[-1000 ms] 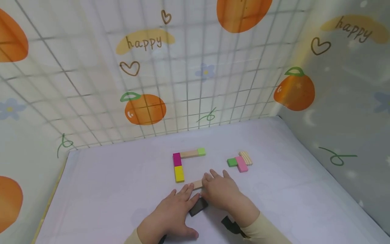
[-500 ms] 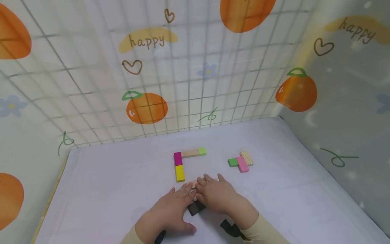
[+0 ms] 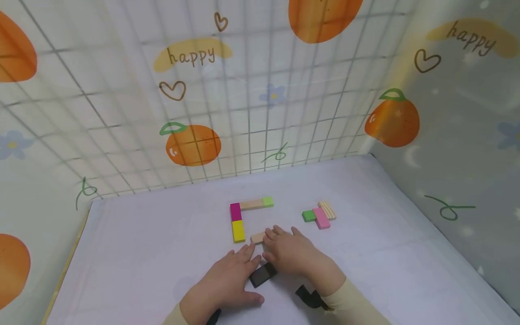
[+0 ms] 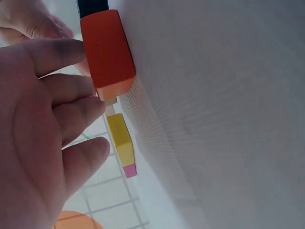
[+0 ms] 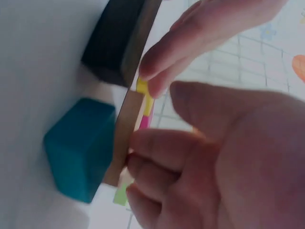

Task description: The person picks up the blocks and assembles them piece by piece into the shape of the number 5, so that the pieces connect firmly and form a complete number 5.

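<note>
Head view high, facing forward-down; wrist views close, low, sideways; head, right wrist share nearer wooden block (image 5: 126,131).

Left hand (image 4: 38,119): palm showing, fingers extended toward orange-red block (image 4: 107,52); some fingertips at block's edge, contact unclear. Right hand (image 4: 31,21): partial, upper left corner. Dark block (image 4: 93,6): cut by top edge. Pale wood piece (image 4: 111,109): mostly hidden. Yellow block (image 4: 120,138): below, pink block (image 4: 129,171) at far end. White surface (image 4: 214,119): right side. Gridded backdrop (image 4: 109,191): lower left.
</note>
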Motion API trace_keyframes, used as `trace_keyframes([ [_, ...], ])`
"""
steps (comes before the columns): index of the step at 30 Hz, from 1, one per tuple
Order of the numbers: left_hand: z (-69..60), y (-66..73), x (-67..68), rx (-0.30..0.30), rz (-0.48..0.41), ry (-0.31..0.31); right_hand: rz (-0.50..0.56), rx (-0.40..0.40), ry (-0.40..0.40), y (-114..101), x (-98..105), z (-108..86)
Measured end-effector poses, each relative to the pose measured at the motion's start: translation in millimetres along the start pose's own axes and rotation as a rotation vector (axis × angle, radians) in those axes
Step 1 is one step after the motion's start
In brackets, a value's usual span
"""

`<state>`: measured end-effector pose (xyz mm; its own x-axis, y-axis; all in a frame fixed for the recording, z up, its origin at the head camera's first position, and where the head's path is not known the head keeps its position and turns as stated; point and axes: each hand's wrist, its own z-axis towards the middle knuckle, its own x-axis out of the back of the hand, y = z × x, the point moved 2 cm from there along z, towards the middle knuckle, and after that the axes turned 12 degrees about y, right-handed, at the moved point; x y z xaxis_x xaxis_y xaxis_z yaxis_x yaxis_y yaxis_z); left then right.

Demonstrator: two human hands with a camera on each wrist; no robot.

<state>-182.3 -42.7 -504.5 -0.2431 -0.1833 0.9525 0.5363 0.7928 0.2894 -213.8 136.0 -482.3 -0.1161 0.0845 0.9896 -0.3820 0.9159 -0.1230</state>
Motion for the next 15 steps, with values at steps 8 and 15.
trace_keyframes([
  [8, -1.8, 9.8, 1.1, 0.009, 0.203, 0.069, 0.149, 0.044, -0.019, 14, 1, -0.4],
  [15, 1.8, 1.3, 14.3, 0.080, 0.356, 0.178, 0.096, 0.064, 0.053, 11, 5, -7.1],
])
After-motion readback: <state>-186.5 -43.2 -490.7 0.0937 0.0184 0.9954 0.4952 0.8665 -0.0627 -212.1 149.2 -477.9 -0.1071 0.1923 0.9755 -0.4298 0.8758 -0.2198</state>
